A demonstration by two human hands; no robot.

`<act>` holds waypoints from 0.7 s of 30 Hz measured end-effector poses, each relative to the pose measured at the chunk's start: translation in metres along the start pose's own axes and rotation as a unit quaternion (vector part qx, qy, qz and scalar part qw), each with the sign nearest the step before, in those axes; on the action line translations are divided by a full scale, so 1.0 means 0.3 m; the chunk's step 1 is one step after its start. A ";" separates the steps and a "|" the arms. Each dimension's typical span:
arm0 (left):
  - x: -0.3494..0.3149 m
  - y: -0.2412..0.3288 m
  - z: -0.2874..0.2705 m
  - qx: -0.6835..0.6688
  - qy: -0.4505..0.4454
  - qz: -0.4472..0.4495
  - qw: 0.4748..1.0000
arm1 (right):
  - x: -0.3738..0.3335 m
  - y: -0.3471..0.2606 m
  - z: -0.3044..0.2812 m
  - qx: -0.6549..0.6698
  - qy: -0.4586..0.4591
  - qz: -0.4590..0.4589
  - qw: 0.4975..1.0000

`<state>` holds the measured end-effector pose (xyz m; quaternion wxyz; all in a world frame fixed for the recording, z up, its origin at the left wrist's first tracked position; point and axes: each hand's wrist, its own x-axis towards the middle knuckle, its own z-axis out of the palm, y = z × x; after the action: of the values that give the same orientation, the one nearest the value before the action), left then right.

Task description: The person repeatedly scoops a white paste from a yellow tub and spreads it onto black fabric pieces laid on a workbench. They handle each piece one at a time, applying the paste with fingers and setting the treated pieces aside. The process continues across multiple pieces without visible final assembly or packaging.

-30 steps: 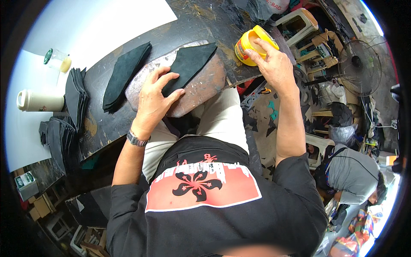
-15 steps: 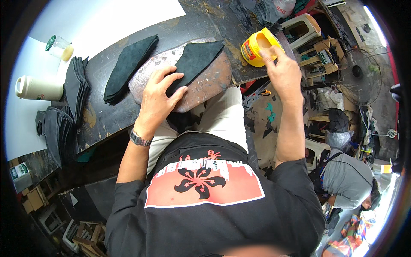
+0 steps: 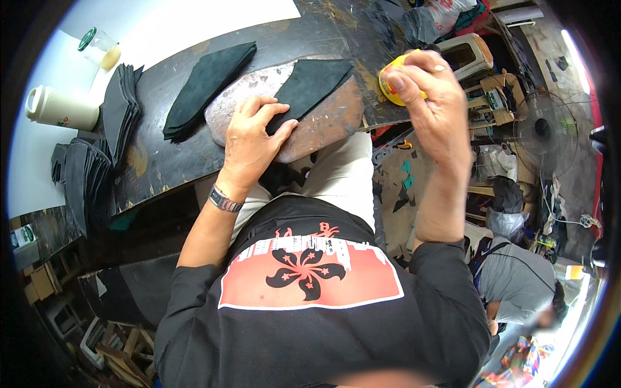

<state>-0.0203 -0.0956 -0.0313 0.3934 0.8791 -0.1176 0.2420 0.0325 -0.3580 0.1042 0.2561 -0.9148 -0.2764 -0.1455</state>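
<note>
A dark, leather-like cut piece (image 3: pixel 317 81) lies slantwise on a worn, stained board (image 3: pixel 317 132) at the table edge over my lap. My left hand (image 3: pixel 253 134) grips its near end, thumb and forefinger on either side of the corner. To the right, a yellow tub (image 3: pixel 390 81) stands on the table, partly hidden behind my right hand (image 3: pixel 440 107). That hand is raised with fingers curled together. A small whitish spot shows near its fingertips; what they hold, if anything, cannot be made out.
Left of the board lies a dark stack of cut pieces (image 3: pixel 208 89). Further left are more stacks (image 3: pixel 121 107), a cream lidded jug (image 3: pixel 61 108) and a clear jar (image 3: pixel 102 52). A pale stool (image 3: pixel 467 57), a fan (image 3: pixel 542 126) and a bending person (image 3: pixel 517 278) are at right.
My right hand has drawn back from the tub's opening toward the right and turned, its fingers curling. My left hand stays on the piece. The whole view has shifted slightly.
</note>
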 end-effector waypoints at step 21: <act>-0.006 -0.030 -0.057 -0.053 -0.051 0.002 0.997 | 0.016 0.139 0.489 -0.226 -0.093 -0.040 0.969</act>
<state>-0.0238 -0.0767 -0.0280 0.4329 0.8678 -0.1518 0.1909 0.0789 -0.3052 -0.0314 0.0097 -0.9468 -0.2949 -0.1286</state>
